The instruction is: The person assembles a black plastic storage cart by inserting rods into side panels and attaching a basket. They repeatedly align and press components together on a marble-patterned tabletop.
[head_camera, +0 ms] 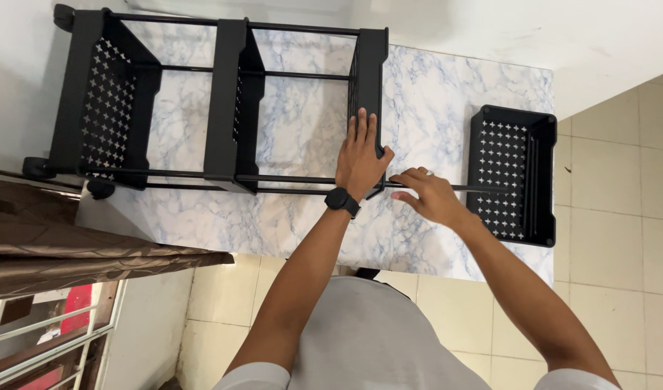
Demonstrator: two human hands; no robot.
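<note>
Seen from above, looking down past a grey shirt (367, 339) at two bare forearms reaching up the frame.

Centre of frame: left hand (360, 155), black wristwatch (343, 200) on the wrist, laid flat with fingers extended and close together against the rightmost tray (369, 87) of a black rolling cart (223, 108). Palm pressed on the tray's outer face, thumb hooked around its lower edge; open rather than clenched.

Just to the right: right hand (429, 193), fingers curled and pinched around a thin black rod (483, 188) running from the cart's lower rail toward the right of the frame.

Cart lying on its side across the upper left and centre, three trays joined by slim rods, star-shaped cutouts visible in the leftmost tray, small castor wheels (39, 167) at the far left end.

Right of frame: a separate black tray (513, 173) with the same star cutouts, lying apart from the cart, the rod's far end reaching it.

All resting on a white table (432, 108) with blue marble veining. Beige floor tiles (620, 217) at right and bottom; brown curtain (71, 253) at lower left.
</note>
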